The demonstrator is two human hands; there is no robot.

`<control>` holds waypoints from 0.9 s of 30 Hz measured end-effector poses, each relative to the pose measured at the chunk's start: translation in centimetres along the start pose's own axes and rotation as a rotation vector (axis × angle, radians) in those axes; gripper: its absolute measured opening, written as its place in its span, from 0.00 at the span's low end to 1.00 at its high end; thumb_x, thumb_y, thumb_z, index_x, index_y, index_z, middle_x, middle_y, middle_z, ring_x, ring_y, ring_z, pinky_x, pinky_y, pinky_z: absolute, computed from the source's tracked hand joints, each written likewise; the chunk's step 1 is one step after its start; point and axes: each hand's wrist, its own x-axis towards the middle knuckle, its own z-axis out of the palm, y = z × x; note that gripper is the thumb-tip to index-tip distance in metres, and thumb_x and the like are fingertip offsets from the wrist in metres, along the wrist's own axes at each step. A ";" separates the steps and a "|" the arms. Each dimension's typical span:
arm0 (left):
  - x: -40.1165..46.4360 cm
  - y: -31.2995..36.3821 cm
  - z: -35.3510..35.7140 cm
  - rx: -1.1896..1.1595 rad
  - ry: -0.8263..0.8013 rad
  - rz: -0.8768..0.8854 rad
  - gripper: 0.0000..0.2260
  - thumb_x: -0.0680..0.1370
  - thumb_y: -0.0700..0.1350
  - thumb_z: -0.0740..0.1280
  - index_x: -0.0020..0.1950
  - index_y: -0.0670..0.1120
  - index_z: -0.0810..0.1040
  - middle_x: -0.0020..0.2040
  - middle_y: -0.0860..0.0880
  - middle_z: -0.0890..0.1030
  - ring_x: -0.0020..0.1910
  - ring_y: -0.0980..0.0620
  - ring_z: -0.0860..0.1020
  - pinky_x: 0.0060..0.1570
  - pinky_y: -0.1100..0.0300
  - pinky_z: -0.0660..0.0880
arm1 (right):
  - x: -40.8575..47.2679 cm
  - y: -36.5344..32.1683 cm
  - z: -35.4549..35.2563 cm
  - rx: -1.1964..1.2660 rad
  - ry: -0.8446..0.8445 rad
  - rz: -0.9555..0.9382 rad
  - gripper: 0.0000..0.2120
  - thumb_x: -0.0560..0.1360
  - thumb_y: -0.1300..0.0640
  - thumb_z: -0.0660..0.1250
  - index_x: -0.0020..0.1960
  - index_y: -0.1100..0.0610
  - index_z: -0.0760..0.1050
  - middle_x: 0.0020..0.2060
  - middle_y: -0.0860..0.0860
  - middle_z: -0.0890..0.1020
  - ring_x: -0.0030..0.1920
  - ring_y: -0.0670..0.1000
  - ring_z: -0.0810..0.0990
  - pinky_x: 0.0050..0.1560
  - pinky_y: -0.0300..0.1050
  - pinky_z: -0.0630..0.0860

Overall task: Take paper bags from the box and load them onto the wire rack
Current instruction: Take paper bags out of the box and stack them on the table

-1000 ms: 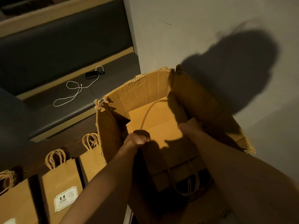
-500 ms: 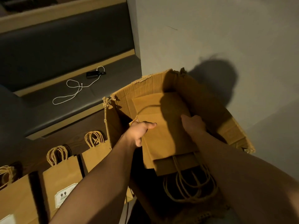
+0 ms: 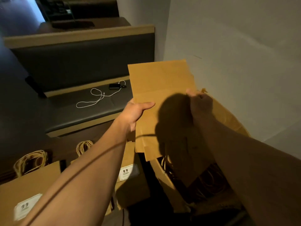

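Both hands grip flat bags, handles probably down.

A flat stack of brown paper bags is held upright above the torn, open cardboard box. Loops of twine handles are seen hanging into the box. More bags, labelled 9.9, are stood at lower left.
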 end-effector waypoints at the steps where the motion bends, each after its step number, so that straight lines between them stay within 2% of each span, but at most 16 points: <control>1: -0.8 0.4 -1.1 -0.020 0.012 0.004 0.21 0.75 0.34 0.70 0.67 0.42 0.74 0.58 0.41 0.83 0.52 0.42 0.83 0.50 0.46 0.80 | -0.7 -0.7 0.8 -0.009 -0.001 -0.035 0.19 0.74 0.49 0.69 0.32 0.60 0.71 0.34 0.56 0.75 0.40 0.58 0.76 0.42 0.47 0.66; 2: -1.8 0.9 -2.8 -0.049 0.031 0.008 0.21 0.75 0.34 0.70 0.68 0.42 0.74 0.58 0.41 0.83 0.51 0.42 0.83 0.47 0.48 0.81 | -1.8 -1.6 2.1 -0.002 -0.024 -0.043 0.21 0.73 0.50 0.70 0.28 0.56 0.65 0.29 0.52 0.69 0.34 0.55 0.70 0.40 0.47 0.62; 3: -2.9 1.3 -4.2 -0.072 0.048 0.013 0.21 0.75 0.34 0.69 0.68 0.41 0.74 0.58 0.40 0.82 0.49 0.43 0.83 0.44 0.50 0.82 | -2.9 -2.4 3.2 0.040 -0.060 -0.044 0.21 0.73 0.51 0.71 0.28 0.53 0.63 0.27 0.50 0.65 0.33 0.53 0.66 0.39 0.47 0.61; 4: -4.0 1.6 -5.8 -0.091 0.075 0.019 0.20 0.76 0.34 0.69 0.68 0.41 0.74 0.59 0.40 0.82 0.49 0.44 0.83 0.42 0.52 0.82 | -4.1 -3.2 4.4 0.094 -0.129 -0.019 0.17 0.73 0.52 0.72 0.31 0.52 0.67 0.29 0.48 0.68 0.35 0.52 0.68 0.41 0.45 0.62; 5: -5.1 1.9 -7.7 -0.100 0.105 0.029 0.20 0.76 0.35 0.68 0.68 0.41 0.74 0.60 0.40 0.82 0.49 0.44 0.83 0.42 0.53 0.82 | -5.7 -4.1 5.7 0.135 -0.206 -0.010 0.08 0.74 0.53 0.72 0.39 0.52 0.75 0.35 0.48 0.73 0.41 0.51 0.72 0.45 0.43 0.65; 6: -6.2 2.1 -9.3 -0.108 0.131 0.035 0.20 0.77 0.36 0.69 0.68 0.41 0.74 0.60 0.40 0.82 0.49 0.45 0.83 0.42 0.53 0.82 | -6.7 -4.6 6.9 0.158 -0.272 0.005 0.08 0.75 0.54 0.72 0.52 0.56 0.78 0.44 0.49 0.77 0.48 0.50 0.74 0.49 0.41 0.67; 7: -7.2 2.1 -10.8 -0.116 0.152 0.033 0.19 0.77 0.38 0.69 0.68 0.41 0.74 0.60 0.40 0.82 0.50 0.45 0.83 0.43 0.53 0.82 | -7.7 -5.1 7.9 0.172 -0.328 0.018 0.17 0.75 0.56 0.71 0.62 0.60 0.75 0.52 0.51 0.78 0.53 0.50 0.74 0.53 0.39 0.67; 9: -9.6 2.2 -14.3 -0.146 0.170 0.007 0.19 0.78 0.44 0.69 0.69 0.43 0.74 0.58 0.42 0.83 0.51 0.44 0.84 0.43 0.52 0.81 | -10.0 -5.9 10.4 0.190 -0.377 0.044 0.22 0.76 0.59 0.70 0.68 0.63 0.70 0.57 0.55 0.77 0.55 0.50 0.73 0.56 0.38 0.66; 11: -12.0 1.7 -17.6 -0.185 0.151 -0.050 0.22 0.77 0.49 0.69 0.69 0.44 0.73 0.57 0.42 0.83 0.51 0.44 0.84 0.43 0.51 0.81 | -12.4 -5.9 12.4 0.233 -0.417 0.105 0.18 0.78 0.59 0.68 0.66 0.63 0.71 0.55 0.53 0.76 0.52 0.50 0.72 0.55 0.40 0.67; 13: -14.2 0.7 -20.7 -0.249 0.150 -0.075 0.25 0.75 0.50 0.69 0.71 0.44 0.72 0.57 0.42 0.83 0.49 0.44 0.84 0.43 0.51 0.82 | -14.6 -5.2 14.3 0.207 -0.445 0.163 0.16 0.79 0.57 0.67 0.64 0.62 0.73 0.54 0.53 0.77 0.48 0.51 0.74 0.52 0.43 0.69; 15: -15.8 -0.6 -23.3 -0.318 0.173 -0.074 0.30 0.74 0.49 0.72 0.74 0.44 0.68 0.62 0.40 0.80 0.51 0.43 0.84 0.42 0.50 0.82 | -16.3 -4.3 15.7 0.171 -0.495 0.180 0.16 0.78 0.57 0.67 0.64 0.61 0.73 0.52 0.53 0.77 0.44 0.50 0.76 0.50 0.46 0.71; 18: -17.8 -1.9 -26.6 -0.375 0.229 -0.115 0.28 0.75 0.52 0.70 0.73 0.45 0.70 0.64 0.39 0.79 0.52 0.42 0.84 0.41 0.49 0.82 | -18.2 -3.2 17.3 0.127 -0.586 0.215 0.17 0.78 0.61 0.66 0.66 0.61 0.73 0.52 0.53 0.78 0.48 0.51 0.77 0.53 0.49 0.75; 20: -18.8 -2.6 -28.3 -0.384 0.267 -0.173 0.29 0.74 0.54 0.70 0.73 0.45 0.71 0.64 0.39 0.79 0.52 0.42 0.84 0.42 0.49 0.82 | -18.9 -2.5 18.1 0.064 -0.577 0.222 0.17 0.78 0.63 0.64 0.66 0.62 0.74 0.52 0.56 0.78 0.44 0.51 0.76 0.48 0.48 0.74; 22: -19.6 -3.1 -29.6 -0.358 0.326 -0.172 0.26 0.76 0.53 0.69 0.72 0.45 0.71 0.61 0.40 0.81 0.50 0.43 0.84 0.42 0.49 0.82 | -19.4 -1.9 18.6 -0.007 -0.525 0.202 0.17 0.78 0.64 0.62 0.66 0.64 0.73 0.56 0.61 0.79 0.40 0.50 0.75 0.44 0.47 0.74; 24: -20.3 -3.7 -31.0 -0.319 0.411 -0.127 0.19 0.80 0.48 0.67 0.70 0.45 0.73 0.55 0.42 0.84 0.46 0.45 0.85 0.41 0.50 0.82 | -19.8 -1.5 18.9 -0.058 -0.475 0.168 0.15 0.78 0.65 0.61 0.64 0.66 0.74 0.59 0.65 0.78 0.42 0.54 0.75 0.50 0.53 0.76; 27: -21.1 -4.4 -32.6 -0.281 0.511 -0.078 0.18 0.79 0.42 0.68 0.69 0.46 0.72 0.56 0.42 0.83 0.48 0.44 0.83 0.46 0.49 0.81 | -20.1 -1.2 18.8 -0.070 -0.507 0.168 0.13 0.79 0.59 0.63 0.62 0.63 0.75 0.56 0.62 0.78 0.55 0.60 0.77 0.61 0.57 0.74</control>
